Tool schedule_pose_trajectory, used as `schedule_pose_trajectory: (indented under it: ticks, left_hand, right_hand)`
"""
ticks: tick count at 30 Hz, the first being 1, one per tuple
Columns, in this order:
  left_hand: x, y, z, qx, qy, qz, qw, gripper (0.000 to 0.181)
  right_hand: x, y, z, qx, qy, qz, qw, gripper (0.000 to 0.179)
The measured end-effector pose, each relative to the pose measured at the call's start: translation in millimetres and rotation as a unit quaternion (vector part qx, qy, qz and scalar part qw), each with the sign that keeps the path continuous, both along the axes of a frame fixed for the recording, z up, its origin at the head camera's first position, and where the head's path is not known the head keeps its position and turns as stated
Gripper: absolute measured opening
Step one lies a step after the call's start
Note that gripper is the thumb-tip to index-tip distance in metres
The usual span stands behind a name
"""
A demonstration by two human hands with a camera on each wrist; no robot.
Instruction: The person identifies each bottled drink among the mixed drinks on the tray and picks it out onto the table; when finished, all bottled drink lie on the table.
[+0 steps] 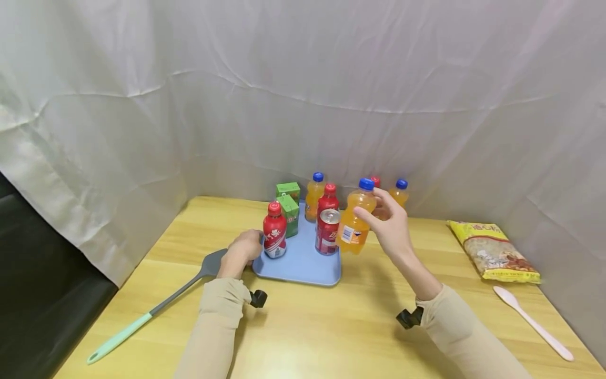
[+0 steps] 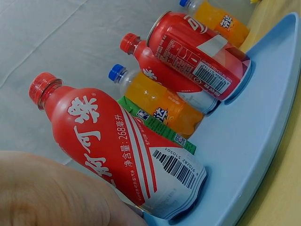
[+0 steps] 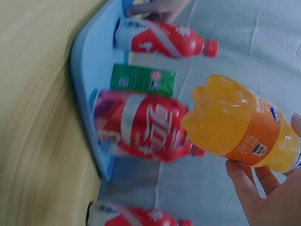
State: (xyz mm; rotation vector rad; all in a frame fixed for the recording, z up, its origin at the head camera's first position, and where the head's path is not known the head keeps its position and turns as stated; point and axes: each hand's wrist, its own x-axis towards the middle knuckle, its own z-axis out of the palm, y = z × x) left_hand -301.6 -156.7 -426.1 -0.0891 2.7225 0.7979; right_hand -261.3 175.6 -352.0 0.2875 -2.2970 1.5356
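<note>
My right hand (image 1: 394, 227) grips an orange soda bottle (image 1: 356, 223) with a blue cap, raised beside the right edge of a blue tray (image 1: 303, 267). In the right wrist view, the bottle's base (image 3: 211, 113) points toward the tray. My left hand (image 1: 241, 253) holds the tray's left rim, next to a red cola bottle (image 1: 274, 231). Also standing on the tray are a red cola can (image 1: 327, 234), another red bottle (image 1: 327, 199) behind it, an orange soda bottle (image 1: 313, 199) and two green drink cartons (image 1: 291, 218).
Behind my right hand stand another orange bottle (image 1: 400, 193) and a red-capped bottle (image 1: 375, 181), both partly hidden. A green-handled spatula (image 1: 177, 295) lies left. At right lie a yellow food bag (image 1: 494, 252) and a pink spoon (image 1: 535, 323). A grey curtain (image 1: 303, 105) backs the table.
</note>
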Motion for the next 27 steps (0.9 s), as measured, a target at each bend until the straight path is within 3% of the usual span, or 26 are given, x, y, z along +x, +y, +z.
schedule_pose_trajectory:
  ticks: [7, 11, 18, 23, 27]
  left_hand:
    - [0.3, -1.5, -4.5, 0.008, -0.002, 0.005, 1.0, 0.057]
    - [-0.5, -1.4, -5.2, 0.012, 0.0, 0.007, 0.9999, 0.058]
    - [0.5, -2.4, -7.0, 0.023, 0.007, 0.005, 0.9997, 0.058]
    - [1.3, -2.7, -8.5, 0.03, 0.004, 0.01, 0.9995, 0.058]
    - [1.3, -3.1, -8.3, 0.029, 0.006, 0.012, 0.9995, 0.057]
  right_hand:
    - [-7.7, 34, -8.3, -0.045, -0.06, -0.009, 0.9971, 0.068]
    - [-13.7, 55, -11.8, -0.034, -0.082, -0.026, 0.9957, 0.074]
    - [-29.4, 85, -28.1, 0.009, -0.072, -0.082, 0.9939, 0.068]
    - [-39.8, 105, -43.6, 0.051, -0.066, -0.134, 0.9875, 0.069]
    - [-47.3, 118, -51.6, 0.046, -0.073, -0.156, 0.984, 0.07]
